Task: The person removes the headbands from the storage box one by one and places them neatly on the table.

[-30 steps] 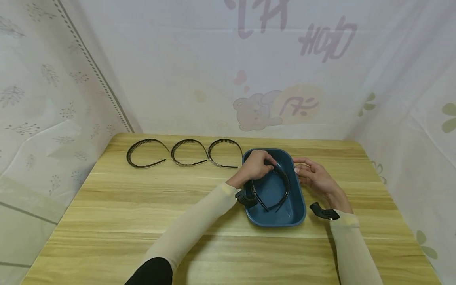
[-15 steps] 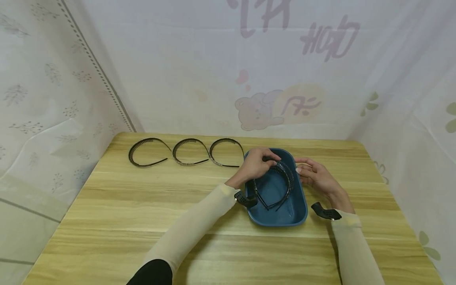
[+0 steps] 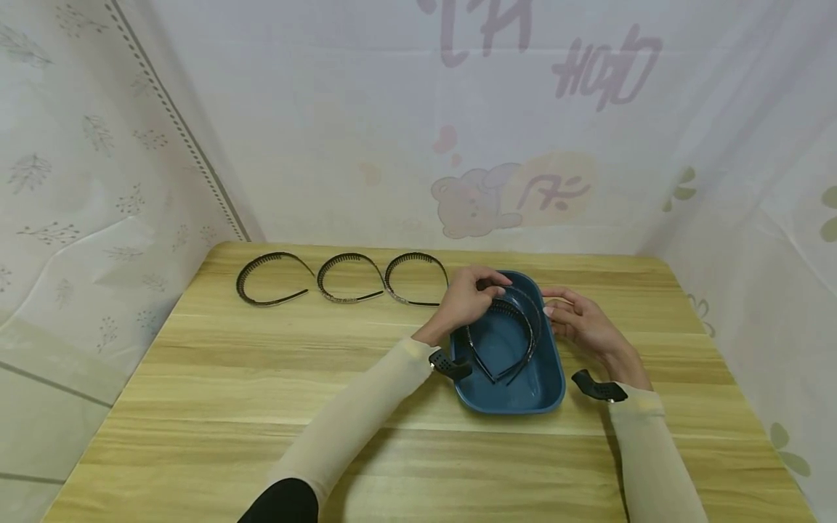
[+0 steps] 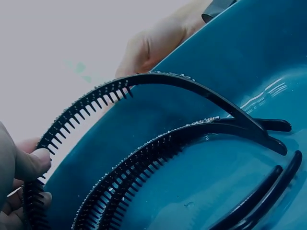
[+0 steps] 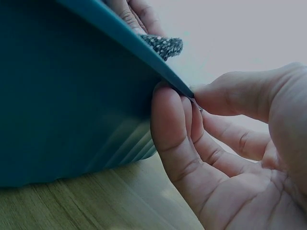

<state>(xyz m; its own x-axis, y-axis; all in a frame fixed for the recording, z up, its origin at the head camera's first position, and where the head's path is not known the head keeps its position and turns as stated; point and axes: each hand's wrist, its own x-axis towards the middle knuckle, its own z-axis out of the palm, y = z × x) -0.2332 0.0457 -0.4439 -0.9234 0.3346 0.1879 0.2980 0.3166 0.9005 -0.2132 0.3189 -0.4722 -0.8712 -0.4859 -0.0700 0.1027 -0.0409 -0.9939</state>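
Observation:
My left hand (image 3: 467,296) pinches a black toothed headband (image 4: 153,79) by its comb side, thumb and fingertips on the band. That headband is partly raised above the blue plastic tub (image 3: 506,401), its end still inside. Under it, nested headbands (image 4: 129,160) with glittery outer edges lie on the tub's floor. At the tub's right side, my right hand (image 3: 584,325) pinches the rim (image 5: 139,48) between thumb and fingers. Glittery speckles show on the band (image 5: 168,46) beyond the rim in the right wrist view.
Three black headbands lie in a row left of the tub: a far-left one (image 3: 245,289), a middle one (image 3: 326,289) and one (image 3: 395,289) close to my left hand. A wooden table (image 3: 418,465) carries everything. Printed cloth (image 3: 327,145) hangs behind it.
My left hand has shifted slightly up and left, drawing one headband apart from those nested in the tub. The right hand stays at the rim.

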